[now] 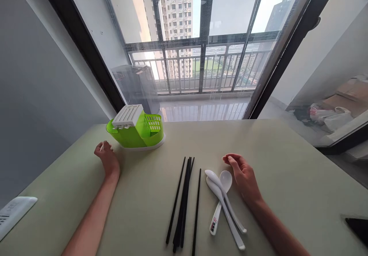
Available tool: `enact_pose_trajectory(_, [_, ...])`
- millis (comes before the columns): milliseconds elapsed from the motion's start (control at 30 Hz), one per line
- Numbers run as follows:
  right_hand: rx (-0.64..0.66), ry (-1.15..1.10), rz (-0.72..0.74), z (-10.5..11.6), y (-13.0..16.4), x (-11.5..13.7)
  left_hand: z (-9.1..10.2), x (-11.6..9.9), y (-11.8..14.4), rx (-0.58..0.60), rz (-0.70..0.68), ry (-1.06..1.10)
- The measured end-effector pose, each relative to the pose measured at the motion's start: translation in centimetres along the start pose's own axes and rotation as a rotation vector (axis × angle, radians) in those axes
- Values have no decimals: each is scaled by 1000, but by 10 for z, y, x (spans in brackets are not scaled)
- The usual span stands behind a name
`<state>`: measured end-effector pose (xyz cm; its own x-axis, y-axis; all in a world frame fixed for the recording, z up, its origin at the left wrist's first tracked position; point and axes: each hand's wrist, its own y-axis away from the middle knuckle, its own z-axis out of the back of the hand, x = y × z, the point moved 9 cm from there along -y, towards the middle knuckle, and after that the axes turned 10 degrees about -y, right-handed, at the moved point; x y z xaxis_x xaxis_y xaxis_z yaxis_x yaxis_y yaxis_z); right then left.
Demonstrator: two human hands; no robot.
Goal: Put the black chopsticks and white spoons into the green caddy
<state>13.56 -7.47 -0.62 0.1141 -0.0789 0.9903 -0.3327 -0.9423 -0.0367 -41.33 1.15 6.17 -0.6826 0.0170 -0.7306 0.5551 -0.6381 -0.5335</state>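
While resting loosely curled and empty on the bench, right hand just beside white spoons; left hand nearly closed, maybe pinching something small, near green holder. Black chopsticks between them, untouched. Sorting seemingly not begun; next, a grip on a spoon. Balcony window beyond.

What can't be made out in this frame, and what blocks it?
- Head view: the left hand is curled, so whether its fingers pinch the small white bit at their tips is unclear.
- Inside of the green cutlery holder: hidden by its white lid and walls.
- Red print on one white spoon: too small to read.
- White device and dark object: cut off by the left and right edges.
- Black chopsticks: bunched, so the count is uncertain.
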Motion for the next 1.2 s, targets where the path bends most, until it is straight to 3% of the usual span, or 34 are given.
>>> enact_pose_trajectory(133, [-37,-57,-22,2,0,-3,-9,27,-26,38,300,205])
enact_pose_trajectory(300, [-80,-262,-77,8,-5,-15,-25,15,-32,115,382,396])
enact_pose_trajectory(533, [-85,-323,-107,11,-8,-21,-52,3,-24,332,362,608])
enact_pose_trajectory(867, [-71,-298,-96,11,-9,-20,-63,-12,-8,468,253,583])
enact_pose_trajectory(1033, [-57,-263,-89,10,-9,-18,-72,-16,4,537,270,559])
enact_pose_trajectory(1200, [-47,-247,-90,8,-9,-17,-88,-40,22,656,230,623])
